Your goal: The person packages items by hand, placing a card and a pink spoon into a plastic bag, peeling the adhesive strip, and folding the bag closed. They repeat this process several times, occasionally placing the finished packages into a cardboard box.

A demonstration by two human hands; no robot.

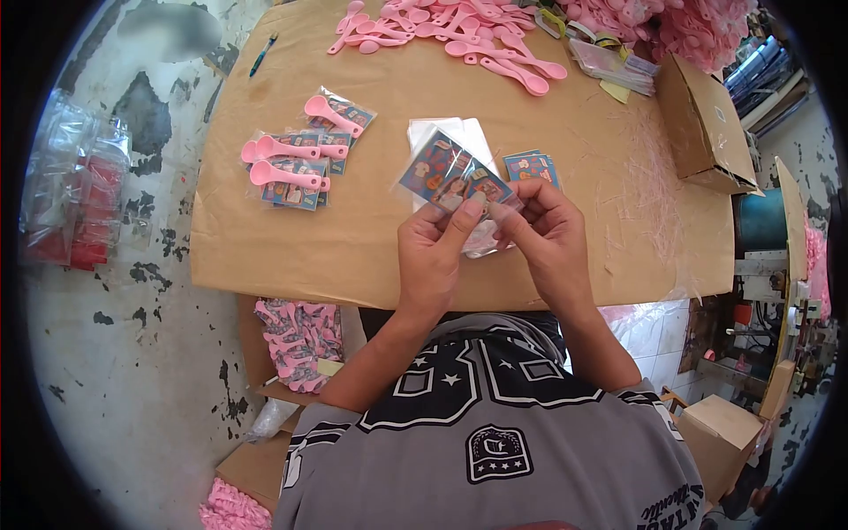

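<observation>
Both my hands hold a blue printed card in a clear plastic sleeve (449, 174) above the brown-covered table. My left hand (435, 256) pinches its lower edge with the thumb on top. At the card's lower right corner, my right hand (549, 238) grips with thumb and fingers. Under the card lie white sheets or clear bags (473, 132), partly hidden. Just behind my right hand is a small stack of blue cards (531, 165). To the left, pink spoons (287, 176) rest on several bagged cards (300, 198).
Many pink spoons (459, 26) are heaped at the table's far edge. An open cardboard box (707, 124) stands at the right, near thin pink strips (632, 221). A pen (263, 55) lies far left. Below the table, a box holds packed pink items (300, 343).
</observation>
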